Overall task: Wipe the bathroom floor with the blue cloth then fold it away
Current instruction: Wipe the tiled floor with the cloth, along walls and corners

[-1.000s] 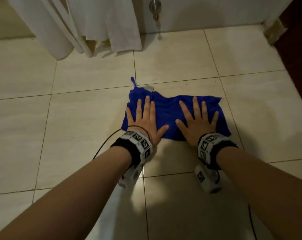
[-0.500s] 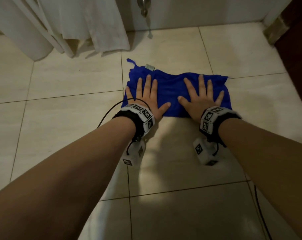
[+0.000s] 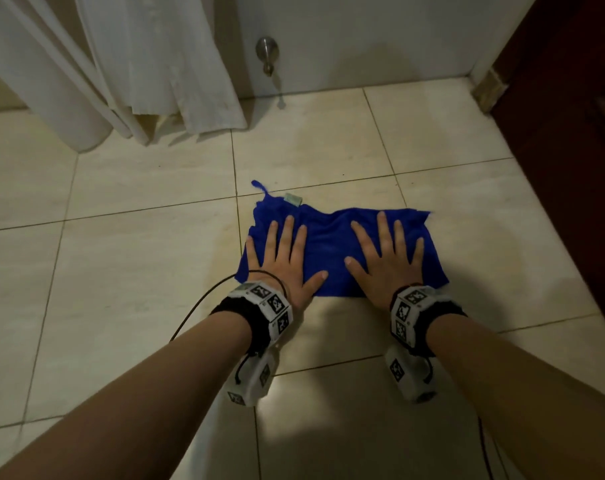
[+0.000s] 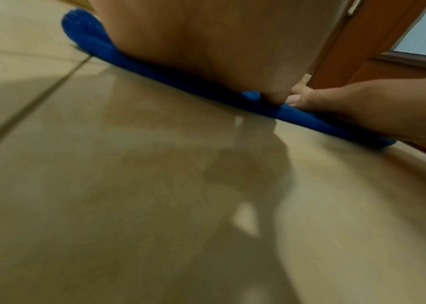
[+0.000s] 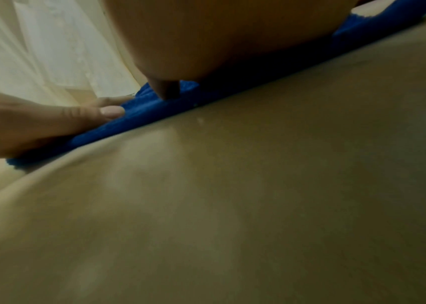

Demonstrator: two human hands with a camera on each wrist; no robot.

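Note:
The blue cloth [image 3: 328,247] lies spread flat on the beige tiled floor [image 3: 121,271], with a small label at its far edge. My left hand [image 3: 283,261] presses flat on its left half, fingers straight and spread. My right hand [image 3: 385,261] presses on its right half in the same way. In the left wrist view, the cloth [image 4: 154,67] shows as a thin blue strip under my palm. The right wrist view shows the cloth [image 5: 154,111] the same way, with the thumb of the other hand resting on it at the left.
A white curtain [image 3: 148,64] hangs to the floor at the back left. A metal knob [image 3: 266,50] sticks out of the white wall behind. A dark wooden door frame [image 3: 553,133] bounds the right side. A black cable [image 3: 197,306] trails from my left wrist.
Both hands pushed the cloth away toward the wall, then drew it back toward me. Its far edge lies on the same grout line as a second ago.

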